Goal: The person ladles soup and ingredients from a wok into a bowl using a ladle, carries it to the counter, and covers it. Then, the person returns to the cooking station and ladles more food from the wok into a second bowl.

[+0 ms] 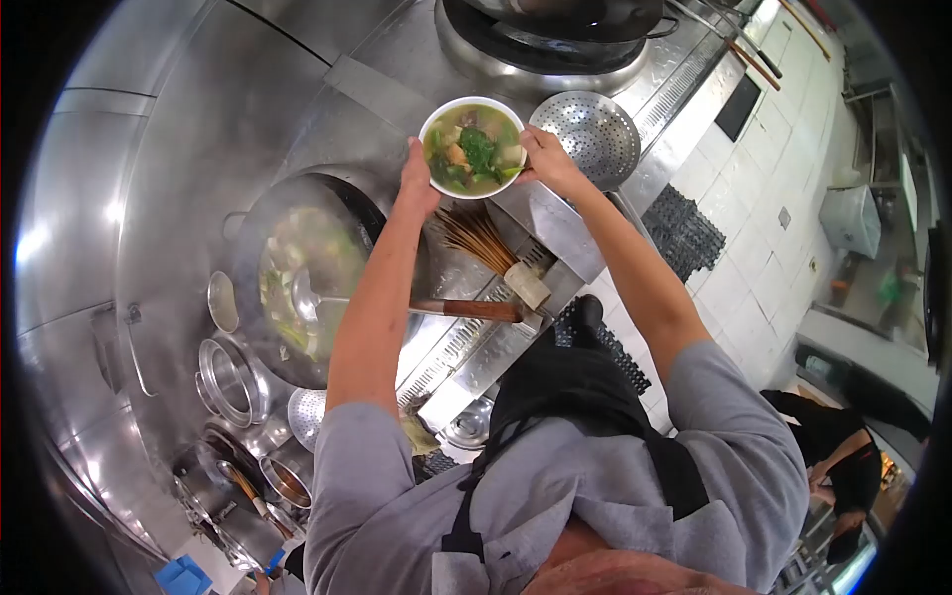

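A white bowl [474, 147] full of soup with green leaves and pale chunks is held up between both my hands, over the metal stove top. My left hand [417, 178] grips its left side, and my right hand [543, 159] grips its right side. Below and to the left, a large wok [260, 342] holds steaming soup with greens. A ladle [305, 297] rests in it, its wooden handle reaching right, passing under my left forearm. Under the bowl lies a bamboo brush [496, 253].
A perforated strainer [585, 139] lies right of the bowl. Another wok [555, 40] sits on a burner at the top. Steel pots [233, 377] and a second strainer [307, 412] stand at lower left. Black mats [679, 233] cover parts of the tiled floor. A person [833, 451] is at far right.
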Tool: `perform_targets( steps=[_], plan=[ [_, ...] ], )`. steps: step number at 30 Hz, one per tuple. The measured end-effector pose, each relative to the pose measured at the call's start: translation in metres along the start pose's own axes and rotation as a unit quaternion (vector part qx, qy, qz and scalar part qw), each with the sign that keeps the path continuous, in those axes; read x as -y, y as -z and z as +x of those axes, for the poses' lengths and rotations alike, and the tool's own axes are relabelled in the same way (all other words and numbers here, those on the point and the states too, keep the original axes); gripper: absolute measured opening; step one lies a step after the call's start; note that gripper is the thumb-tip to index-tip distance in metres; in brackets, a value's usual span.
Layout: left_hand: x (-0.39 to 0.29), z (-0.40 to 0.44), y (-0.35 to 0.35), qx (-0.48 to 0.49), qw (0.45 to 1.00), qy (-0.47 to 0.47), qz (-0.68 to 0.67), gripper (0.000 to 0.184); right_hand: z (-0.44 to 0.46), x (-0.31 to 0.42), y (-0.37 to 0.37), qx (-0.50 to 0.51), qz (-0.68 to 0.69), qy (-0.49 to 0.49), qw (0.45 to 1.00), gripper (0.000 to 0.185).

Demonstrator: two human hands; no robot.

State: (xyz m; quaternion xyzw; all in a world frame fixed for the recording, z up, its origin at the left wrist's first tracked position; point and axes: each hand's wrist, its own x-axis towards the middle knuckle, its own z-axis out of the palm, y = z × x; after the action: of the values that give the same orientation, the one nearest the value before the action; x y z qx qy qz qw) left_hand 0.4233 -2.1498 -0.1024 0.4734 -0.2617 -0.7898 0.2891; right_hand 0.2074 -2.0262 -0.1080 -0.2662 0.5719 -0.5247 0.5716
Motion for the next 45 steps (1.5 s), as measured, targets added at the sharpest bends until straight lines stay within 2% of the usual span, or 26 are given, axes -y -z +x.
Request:
perform_targets(
  steps=[6,10,13,14,15,19,20,24,27,28,31,32,35,36,37,39,43,45],
  plan=[
    [-0.031,-0.094,-0.087,0.062,0.992,-0.019,0.11,0.071,-0.09,0.082,0.036,-0.02,0.045,0.029,0.998,0.053],
    [-0.01,-0.152,-0.149,0.102,0.986,-0.025,0.129,0.075,-0.177,0.12,0.085,-0.036,0.015,0.058,0.998,0.055],
    [0.032,-0.2,-0.203,0.142,0.982,-0.032,0.12,0.074,-0.251,0.127,0.133,-0.081,-0.026,0.085,0.993,0.056],
    [0.05,-0.216,-0.223,0.178,0.975,-0.047,0.122,0.073,-0.276,0.124,0.153,-0.098,-0.037,0.067,0.992,0.058],
    [0.073,-0.225,-0.237,0.172,0.977,-0.049,0.12,0.072,-0.3,0.12,0.173,-0.109,-0.032,0.08,0.99,0.058],
    [0.168,-0.27,-0.305,0.227,0.969,0.002,0.1,0.068,-0.414,0.096,0.25,-0.169,-0.034,0.106,0.979,0.061],
    [0.196,-0.277,-0.322,0.276,0.956,-0.003,0.094,0.069,-0.444,0.089,0.272,-0.176,-0.002,0.114,0.978,0.062],
    [0.295,-0.321,-0.413,0.359,0.926,0.039,0.114,0.069,-0.555,0.065,0.353,-0.201,0.122,0.142,0.961,0.062],
    [0.338,-0.323,-0.469,0.425,0.891,0.075,0.143,0.069,-0.59,0.04,0.397,-0.278,0.084,0.187,0.938,0.061],
    [0.353,-0.331,-0.494,0.442,0.879,0.095,0.15,0.069,-0.601,0.028,0.415,-0.288,0.136,0.212,0.924,0.061],
    [0.393,-0.346,-0.567,0.496,0.839,0.123,0.187,0.068,-0.661,0.053,0.441,-0.385,0.234,0.154,0.88,0.061],
    [0.408,-0.342,-0.592,0.511,0.823,0.13,0.21,0.069,-0.671,0.053,0.457,-0.406,0.254,0.171,0.861,0.061],
    [0.459,-0.342,-0.666,0.54,0.789,0.175,0.236,0.067,-0.689,0.005,0.523,-0.492,0.219,0.22,0.813,0.072],
    [0.481,-0.339,-0.69,0.554,0.772,0.183,0.252,0.066,-0.701,-0.001,0.54,-0.535,0.198,0.209,0.794,0.075],
    [0.499,-0.337,-0.712,0.564,0.756,0.193,0.271,0.065,-0.712,0.001,0.55,-0.587,0.206,0.199,0.757,0.072],
    [0.53,-0.344,-0.757,0.586,0.724,0.236,0.278,0.063,-0.726,-0.003,0.573,-0.589,0.287,0.264,0.708,0.06],
    [0.605,-0.365,-0.851,0.636,0.641,0.327,0.277,0.062,-0.767,-0.007,0.629,-0.658,0.35,0.28,0.605,0.055],
    [0.641,-0.384,-0.891,0.661,0.618,0.314,0.286,0.067,-0.789,-0.002,0.651,-0.682,0.38,0.284,0.556,0.055]
  ],
)
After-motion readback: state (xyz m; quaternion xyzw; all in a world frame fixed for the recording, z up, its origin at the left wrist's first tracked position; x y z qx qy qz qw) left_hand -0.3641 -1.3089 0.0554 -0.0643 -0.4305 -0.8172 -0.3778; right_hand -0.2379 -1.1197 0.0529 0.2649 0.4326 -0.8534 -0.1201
